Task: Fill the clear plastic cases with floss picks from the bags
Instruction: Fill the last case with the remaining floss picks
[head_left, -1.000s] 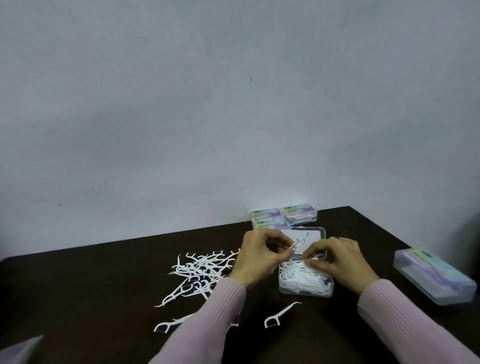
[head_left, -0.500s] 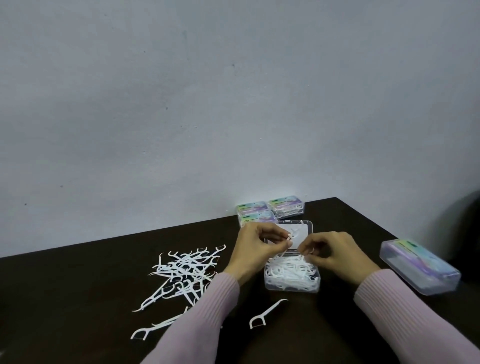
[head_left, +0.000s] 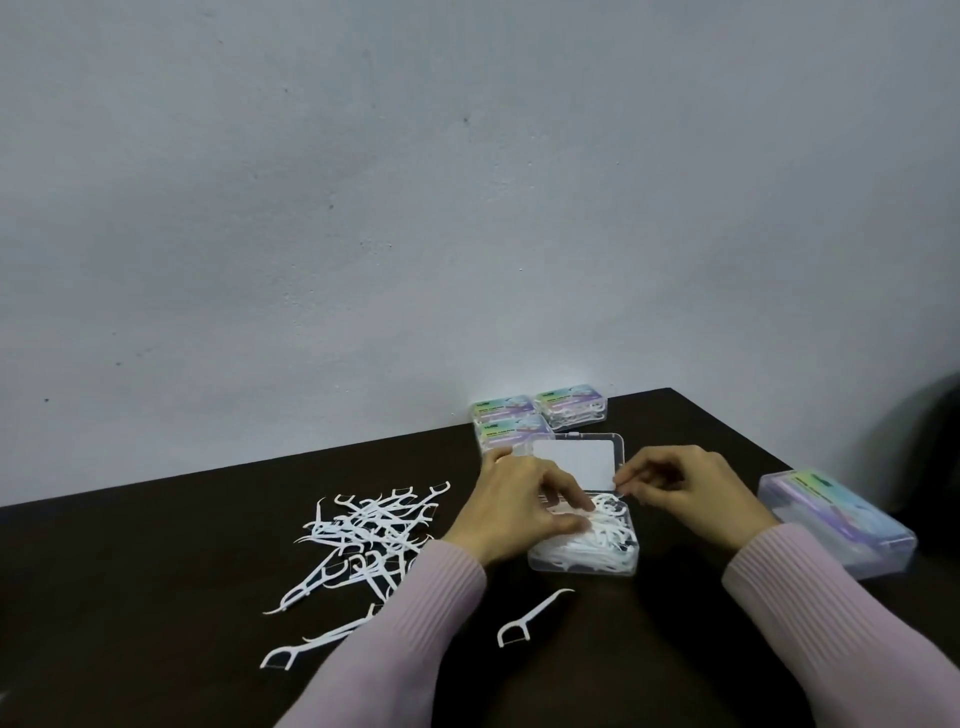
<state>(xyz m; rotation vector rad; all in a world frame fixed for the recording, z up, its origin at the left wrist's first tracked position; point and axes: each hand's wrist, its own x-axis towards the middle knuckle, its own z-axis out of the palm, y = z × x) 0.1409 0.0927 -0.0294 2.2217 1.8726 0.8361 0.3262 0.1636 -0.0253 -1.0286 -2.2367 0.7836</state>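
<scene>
White floss picks lay heaped left of the open case on the dark tabletop. Left hand pressed straight fingers onto the picks inside it. Right hand pinched the raised lid. Right of the case sat a closed case.

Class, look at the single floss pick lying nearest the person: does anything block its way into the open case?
Nothing visible does. The lone floss pick lies on bare table just in front of the open case, whose lid is raised.
</scene>
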